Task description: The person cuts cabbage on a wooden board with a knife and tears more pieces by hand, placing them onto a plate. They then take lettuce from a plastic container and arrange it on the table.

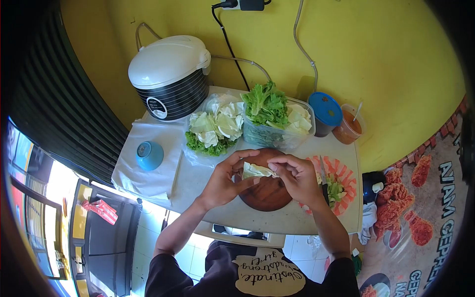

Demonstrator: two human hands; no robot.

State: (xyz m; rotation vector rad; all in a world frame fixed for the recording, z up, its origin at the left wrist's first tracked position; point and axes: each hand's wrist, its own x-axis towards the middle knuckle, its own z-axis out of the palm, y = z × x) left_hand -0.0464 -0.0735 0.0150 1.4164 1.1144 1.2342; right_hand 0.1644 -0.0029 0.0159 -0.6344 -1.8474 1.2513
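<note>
Over a round wooden board (265,197), a pale piece of cabbage leaf (258,171) is held between both hands. My left hand (228,179) has its thumb and fingers around the leaf's left part. At the leaf's right end, my right hand (297,178) pinches it with thumb and forefinger. Just right of my right hand, a knife (324,183) lies on a red-and-white plate (349,180) with cut green pieces. Behind the board sit a bag of cabbage and lettuce (216,127) and a clear plastic box (297,141) with lettuce and cabbage.
A rice cooker (170,79) stands at the back left of the table (316,222). An upturned blue bowl (149,155) rests on a white cloth (128,173). A blue-lidded container (325,110) and an orange-filled tub (348,129) stand at the back right.
</note>
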